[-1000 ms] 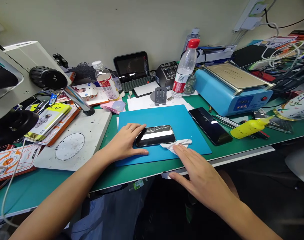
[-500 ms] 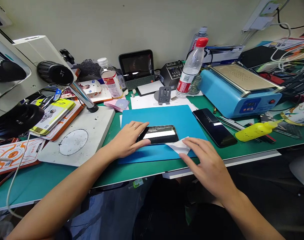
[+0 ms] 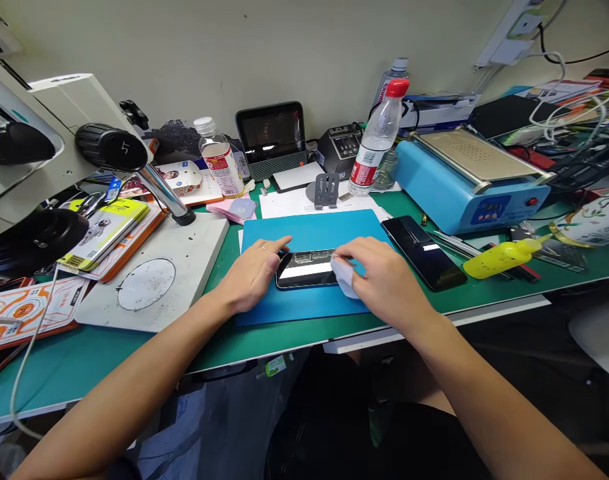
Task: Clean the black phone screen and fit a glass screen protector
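Note:
A black smartphone (image 3: 307, 269) lies flat on the blue mat (image 3: 304, 303), its glossy face reflecting a bright white band. My left hand (image 3: 254, 273) holds the phone's left end, thumb at the near side and fingers along the far side; some fingertips are hidden. My right hand (image 3: 377, 277) pinches a white wipe (image 3: 345, 277) against the phone's right end, covering that end from sight. To the right of the mat lies a second, larger black phone (image 3: 429, 257).
A microscope stand (image 3: 154, 293) occupies the left, beside stacked boxes (image 3: 107, 230). Behind the mat are a grey phone holder (image 3: 327, 191), a red-capped bottle (image 3: 377, 143) and a smart display (image 3: 271, 133). A blue heating plate (image 3: 469, 173) and a yellow squeeze bottle (image 3: 501, 259) sit right.
My right hand has moved left and brought the wipe onto the phone's right end. My left thumb has drawn in toward the phone's left edge. The camera view has shifted slightly.

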Action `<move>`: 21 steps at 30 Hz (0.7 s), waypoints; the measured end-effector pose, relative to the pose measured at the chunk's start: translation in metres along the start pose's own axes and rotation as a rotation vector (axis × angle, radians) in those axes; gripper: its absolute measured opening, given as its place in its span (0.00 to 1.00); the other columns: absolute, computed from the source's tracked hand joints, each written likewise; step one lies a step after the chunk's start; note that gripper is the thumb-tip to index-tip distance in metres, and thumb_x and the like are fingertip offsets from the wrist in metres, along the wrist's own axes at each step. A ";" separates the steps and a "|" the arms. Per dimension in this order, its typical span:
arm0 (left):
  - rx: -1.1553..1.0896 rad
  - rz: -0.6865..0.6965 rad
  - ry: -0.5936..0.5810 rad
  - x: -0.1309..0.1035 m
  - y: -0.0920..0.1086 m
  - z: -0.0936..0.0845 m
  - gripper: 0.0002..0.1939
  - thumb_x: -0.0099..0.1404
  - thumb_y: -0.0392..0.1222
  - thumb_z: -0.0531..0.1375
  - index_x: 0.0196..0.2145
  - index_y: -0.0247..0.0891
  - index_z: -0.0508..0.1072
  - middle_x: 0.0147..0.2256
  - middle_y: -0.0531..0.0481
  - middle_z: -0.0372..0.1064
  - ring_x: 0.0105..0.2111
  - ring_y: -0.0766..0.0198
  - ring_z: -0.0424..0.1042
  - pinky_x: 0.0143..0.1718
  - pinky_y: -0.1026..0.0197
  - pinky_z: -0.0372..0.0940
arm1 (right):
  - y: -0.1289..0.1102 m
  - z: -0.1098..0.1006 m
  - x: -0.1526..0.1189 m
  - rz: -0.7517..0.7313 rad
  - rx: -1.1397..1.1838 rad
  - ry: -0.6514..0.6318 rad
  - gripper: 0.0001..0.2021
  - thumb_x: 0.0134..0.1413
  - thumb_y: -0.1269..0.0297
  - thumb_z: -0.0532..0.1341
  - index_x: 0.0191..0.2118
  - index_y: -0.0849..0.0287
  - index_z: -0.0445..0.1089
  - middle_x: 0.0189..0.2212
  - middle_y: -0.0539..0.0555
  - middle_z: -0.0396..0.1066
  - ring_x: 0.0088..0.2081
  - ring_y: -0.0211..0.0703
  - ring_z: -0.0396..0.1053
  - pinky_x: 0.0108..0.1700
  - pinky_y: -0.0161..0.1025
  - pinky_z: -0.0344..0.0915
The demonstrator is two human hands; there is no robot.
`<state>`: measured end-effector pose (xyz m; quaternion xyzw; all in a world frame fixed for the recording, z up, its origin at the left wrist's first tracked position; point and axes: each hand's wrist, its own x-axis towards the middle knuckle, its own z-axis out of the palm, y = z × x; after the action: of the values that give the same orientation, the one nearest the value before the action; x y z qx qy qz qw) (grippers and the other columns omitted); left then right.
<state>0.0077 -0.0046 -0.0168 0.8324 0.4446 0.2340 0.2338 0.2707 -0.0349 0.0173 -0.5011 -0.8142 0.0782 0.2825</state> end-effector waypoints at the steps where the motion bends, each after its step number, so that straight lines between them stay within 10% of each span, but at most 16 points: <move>1: 0.006 -0.013 0.016 0.000 0.000 0.000 0.44 0.74 0.67 0.28 0.69 0.36 0.61 0.56 0.42 0.73 0.55 0.49 0.68 0.57 0.45 0.64 | 0.002 0.005 0.004 -0.014 -0.054 -0.003 0.08 0.63 0.71 0.58 0.42 0.59 0.75 0.40 0.58 0.78 0.42 0.53 0.72 0.45 0.48 0.67; 21: 0.072 0.005 0.118 0.002 0.000 0.001 0.43 0.76 0.64 0.29 0.62 0.34 0.69 0.52 0.39 0.74 0.51 0.50 0.69 0.56 0.44 0.64 | -0.013 0.048 -0.021 -0.221 -0.047 0.021 0.10 0.69 0.65 0.59 0.47 0.64 0.75 0.50 0.62 0.78 0.51 0.54 0.73 0.55 0.50 0.71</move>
<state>0.0093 -0.0028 -0.0174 0.8260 0.4637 0.2673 0.1766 0.2417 -0.0515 -0.0255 -0.4157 -0.8630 0.0221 0.2863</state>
